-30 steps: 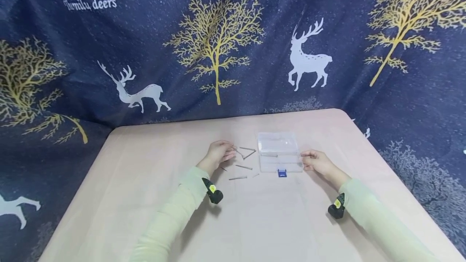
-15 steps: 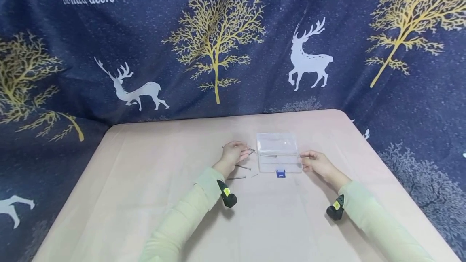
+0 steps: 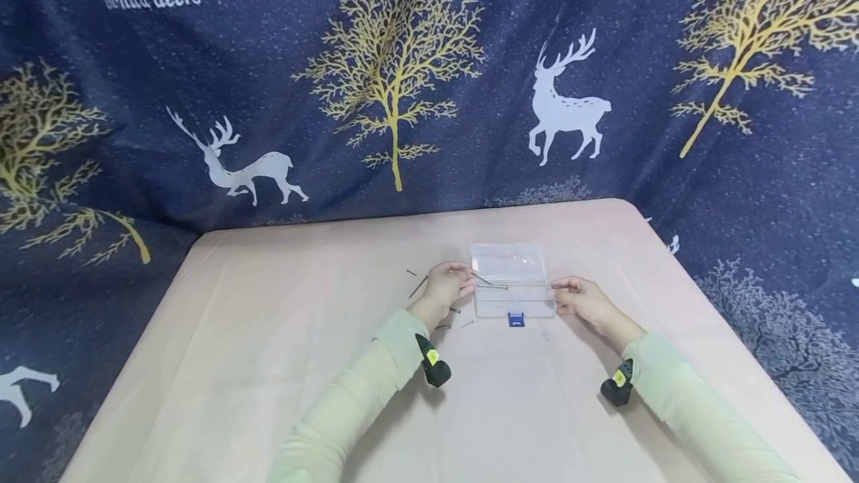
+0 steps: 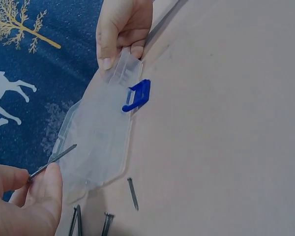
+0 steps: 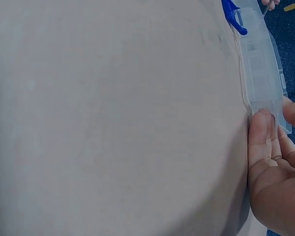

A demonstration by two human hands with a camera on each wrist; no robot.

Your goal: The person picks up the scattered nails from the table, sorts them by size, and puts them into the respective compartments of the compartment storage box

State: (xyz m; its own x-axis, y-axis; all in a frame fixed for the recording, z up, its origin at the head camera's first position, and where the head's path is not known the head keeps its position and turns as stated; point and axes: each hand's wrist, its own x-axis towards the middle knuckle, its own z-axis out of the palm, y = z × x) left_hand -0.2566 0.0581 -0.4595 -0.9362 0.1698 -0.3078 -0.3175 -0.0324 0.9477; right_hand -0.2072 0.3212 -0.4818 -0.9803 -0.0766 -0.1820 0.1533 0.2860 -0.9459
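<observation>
My left hand (image 3: 448, 289) pinches a steel nail (image 4: 54, 161) between thumb and fingers, its point reaching over the left end of a clear plastic box (image 4: 96, 128). The box lies with its lid (image 3: 510, 262) raised at the back and a blue latch (image 3: 515, 319) at the front. Inside it, another nail (image 3: 495, 287) lies lengthwise. At the opposite end, my right hand (image 3: 587, 300) holds the box, with fingers (image 5: 259, 132) along its side and the thumb across from them.
Loose nails lie around my left hand: a long nail (image 3: 418, 287) behind it, a small nail (image 4: 132, 194) by the box's front corner, and several others partly hidden under the hand. A dark blue cloth (image 3: 335, 133) with deer and trees hangs behind the table (image 3: 288, 304).
My left hand has moved right with a nail, from among the loose nails to the box's left end. My right hand stays at the box's right end.
</observation>
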